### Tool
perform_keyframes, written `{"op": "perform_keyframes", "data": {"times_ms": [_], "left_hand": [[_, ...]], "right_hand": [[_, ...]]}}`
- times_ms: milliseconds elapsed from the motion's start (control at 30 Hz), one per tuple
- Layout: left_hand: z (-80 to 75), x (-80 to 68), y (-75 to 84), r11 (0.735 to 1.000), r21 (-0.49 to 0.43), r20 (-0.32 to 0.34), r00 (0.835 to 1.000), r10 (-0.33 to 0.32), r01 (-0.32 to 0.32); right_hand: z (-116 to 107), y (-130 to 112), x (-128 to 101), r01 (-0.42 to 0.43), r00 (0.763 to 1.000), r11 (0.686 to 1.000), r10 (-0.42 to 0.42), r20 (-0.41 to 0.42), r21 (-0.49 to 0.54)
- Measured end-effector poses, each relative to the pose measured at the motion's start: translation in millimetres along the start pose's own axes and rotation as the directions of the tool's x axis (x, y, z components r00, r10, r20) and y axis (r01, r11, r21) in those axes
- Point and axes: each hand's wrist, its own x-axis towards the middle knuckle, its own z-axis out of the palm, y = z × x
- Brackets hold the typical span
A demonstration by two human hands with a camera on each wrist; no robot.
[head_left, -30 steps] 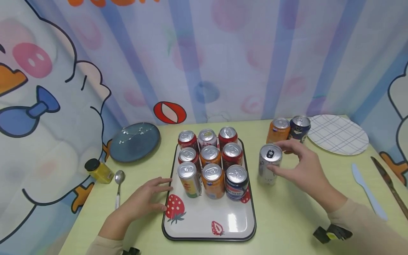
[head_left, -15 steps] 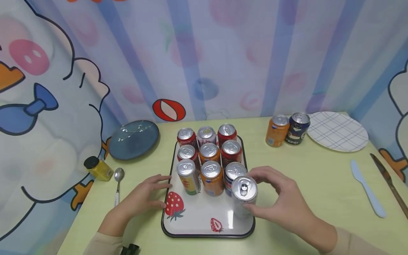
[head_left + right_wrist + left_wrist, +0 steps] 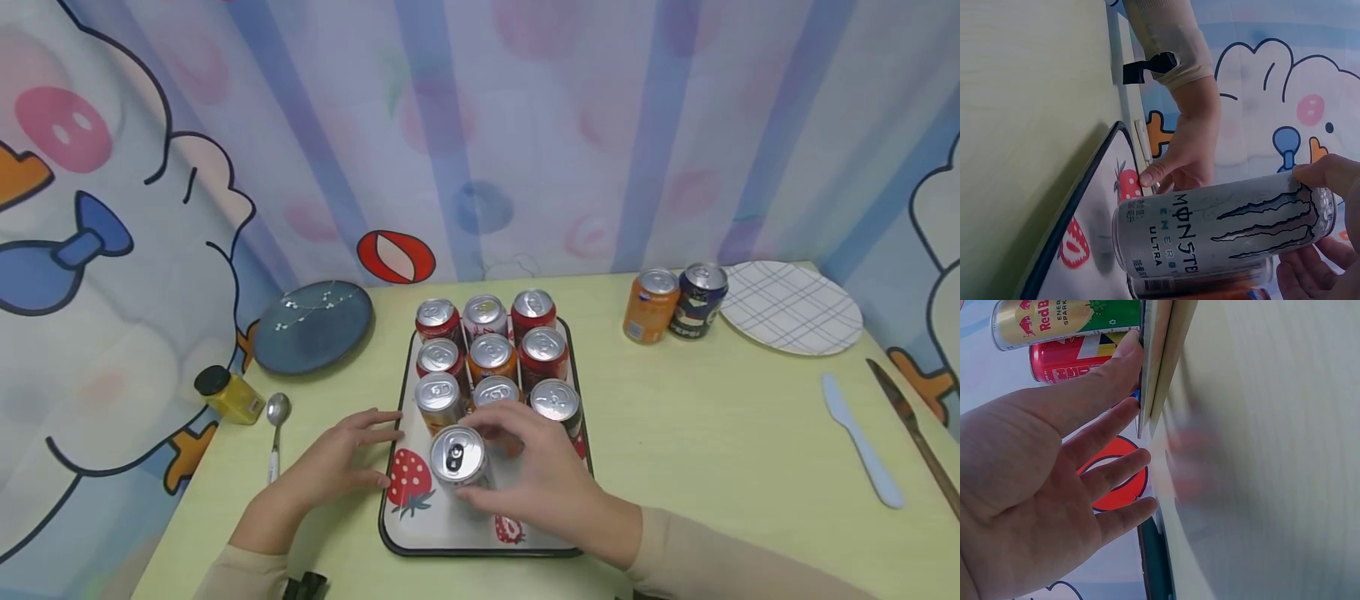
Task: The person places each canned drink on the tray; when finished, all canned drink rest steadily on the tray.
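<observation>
Right hand has carried the silver can leftward across the tray.

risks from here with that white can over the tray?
1. The right hand holds the tall white can close against the front row of cans; a nudge could tip one into its neighbours.
2. The can appears not yet set down; landing on an edge, it might topple.
3. The left hand only touches the tray edge, so the tray may slide.
</observation>
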Motion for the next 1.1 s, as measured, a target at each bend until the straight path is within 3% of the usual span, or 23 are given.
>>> {"op": "perform_keyframes", "data": {"times_ms": [167, 633, 867, 1100], "left_hand": [[-0.4, -0.1, -0.5, 1.000, 0.000, 0.000, 1.000, 0.013, -0.013], [0.0, -0.3, -2.0, 0.998, -0.001, -0.013, 0.998, 0.055, -0.055], [-1.8, -2.1, -1.2, 0.997, 0.008, -0.029, 0.996, 0.080, -0.080], [-0.1, -1.6, 0.0, 0.998, -0.005, -0.017, 0.998, 0.056, -0.056]], "right_hand": [[15, 4, 8, -0.051, 0.998, 0.996, 0.049, 0.031, 0.068], [24, 7, 11, -0.012, 0.998, 0.999, 0.014, 0.066, -0.042], [-7, -5, 10, 0.042, 0.984, 0.995, -0.026, 0.176, -0.087], [-71, 12, 10, 0.216, 0.976, 0.958, -0.203, 0.084, -0.188]]}}
